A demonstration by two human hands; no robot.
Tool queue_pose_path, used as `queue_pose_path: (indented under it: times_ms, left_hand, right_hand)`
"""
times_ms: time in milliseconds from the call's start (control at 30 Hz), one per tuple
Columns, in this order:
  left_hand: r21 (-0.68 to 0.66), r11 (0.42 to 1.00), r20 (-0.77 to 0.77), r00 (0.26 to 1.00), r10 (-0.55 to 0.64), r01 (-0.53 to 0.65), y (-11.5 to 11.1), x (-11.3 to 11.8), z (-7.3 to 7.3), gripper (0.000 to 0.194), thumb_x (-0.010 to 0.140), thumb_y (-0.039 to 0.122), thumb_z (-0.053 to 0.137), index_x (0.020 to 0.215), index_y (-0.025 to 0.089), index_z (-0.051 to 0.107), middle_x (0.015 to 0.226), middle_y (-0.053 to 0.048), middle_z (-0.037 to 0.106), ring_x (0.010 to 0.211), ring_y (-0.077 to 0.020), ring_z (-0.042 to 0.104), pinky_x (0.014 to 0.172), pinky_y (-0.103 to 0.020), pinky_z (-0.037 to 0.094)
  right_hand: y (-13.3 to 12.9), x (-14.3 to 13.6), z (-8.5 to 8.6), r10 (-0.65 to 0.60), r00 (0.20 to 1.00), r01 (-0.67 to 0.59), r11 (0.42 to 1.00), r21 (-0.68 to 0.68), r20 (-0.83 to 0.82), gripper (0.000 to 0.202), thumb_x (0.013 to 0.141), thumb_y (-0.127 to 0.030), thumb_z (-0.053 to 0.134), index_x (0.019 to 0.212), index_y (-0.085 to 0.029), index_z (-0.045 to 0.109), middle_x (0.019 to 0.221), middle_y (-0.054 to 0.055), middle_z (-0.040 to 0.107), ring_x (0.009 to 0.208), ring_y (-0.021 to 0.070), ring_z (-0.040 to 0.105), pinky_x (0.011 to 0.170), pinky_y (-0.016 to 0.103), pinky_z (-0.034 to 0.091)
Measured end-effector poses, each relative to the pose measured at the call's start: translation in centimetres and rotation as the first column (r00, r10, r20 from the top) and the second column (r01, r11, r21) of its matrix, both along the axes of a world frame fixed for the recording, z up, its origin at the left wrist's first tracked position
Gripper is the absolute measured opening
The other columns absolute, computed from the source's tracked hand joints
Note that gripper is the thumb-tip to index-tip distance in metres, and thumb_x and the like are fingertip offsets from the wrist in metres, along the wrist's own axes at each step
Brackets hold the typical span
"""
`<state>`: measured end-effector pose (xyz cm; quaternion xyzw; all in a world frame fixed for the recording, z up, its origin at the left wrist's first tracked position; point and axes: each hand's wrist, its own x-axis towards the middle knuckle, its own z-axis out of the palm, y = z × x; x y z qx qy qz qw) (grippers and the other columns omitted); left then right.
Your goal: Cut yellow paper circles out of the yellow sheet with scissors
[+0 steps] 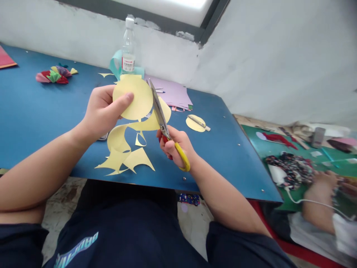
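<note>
Between the thumb and fingers of my left hand [104,108] is a round yellow paper disc [139,98], raised above the table. My right hand [177,145] grips a pair of scissors [158,106] with yellow and red handles. Their blades point up and away, close along the disc's right edge; whether they touch it I cannot tell. A curved yellow paper strip [164,111] shows behind the blades. Below the disc, yellow paper offcuts [141,158] with rounded cut-outs lie on the blue table [217,160].
A clear bottle [128,48] stands at the back by teal ribbon [115,63]. Purple sheets [174,91] with pens lie behind the scissors. Yellow discs [192,124] under a cutter-like tool sit to the right. Colourful folded paper [55,74] rests at left. Another person's arm [319,199] is at the green table [251,134].
</note>
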<state>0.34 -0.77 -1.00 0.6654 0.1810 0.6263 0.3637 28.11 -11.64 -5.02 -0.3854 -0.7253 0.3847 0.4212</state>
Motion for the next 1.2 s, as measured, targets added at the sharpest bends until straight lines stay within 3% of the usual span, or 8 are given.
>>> queue_pose_path:
  times_ms: [467, 900, 1200]
  left_hand:
    - [0.002, 1.0, 0.039, 0.999, -0.012, 0.011, 0.1, 0.2, -0.2, 0.079, 0.094, 0.081, 0.106, 0.067, 0.022, 0.062, 0.061, 0.004, 0.049, 0.049, -0.0053, 0.042, 0.04, -0.023, 0.025]
    - [0.018, 0.998, 0.088, 0.995, -0.055, 0.053, 1.4, 0.1, -0.6, 0.068, 0.103, 0.071, 0.101, 0.071, 0.023, 0.064, 0.059, 0.005, 0.047, 0.046, -0.0075, 0.038, 0.041, -0.027, 0.019]
    - [0.04, 0.997, 0.043, 0.997, -0.063, 0.062, 1.1, 0.2, -0.7, 0.067, 0.107, 0.072, 0.096, 0.073, 0.024, 0.066, 0.056, 0.007, 0.045, 0.045, -0.0072, 0.035, 0.043, -0.029, 0.023]
  right_hand:
    - [0.2, 0.1, -0.5, -0.019, 1.0, 0.019, 0.999, -0.031, 0.0, 0.09, 0.102, -0.114, 0.066, 0.114, -0.025, 0.072, 0.071, -0.004, 0.051, 0.065, 0.0139, 0.039, 0.057, 0.031, 0.035]
    - [0.1, -0.3, -0.1, -0.041, 0.999, 0.041, 0.998, -0.048, -0.017, 0.091, 0.099, -0.114, 0.07, 0.109, -0.024, 0.07, 0.08, 0.002, 0.062, 0.073, 0.0166, 0.052, 0.057, 0.031, 0.04]
    - [0.2, -0.4, -0.3, -0.036, 0.999, 0.038, 0.998, -0.048, 0.037, 0.091, 0.103, -0.116, 0.059, 0.11, -0.026, 0.066, 0.074, -0.001, 0.057, 0.068, 0.0168, 0.05, 0.057, 0.032, 0.04]
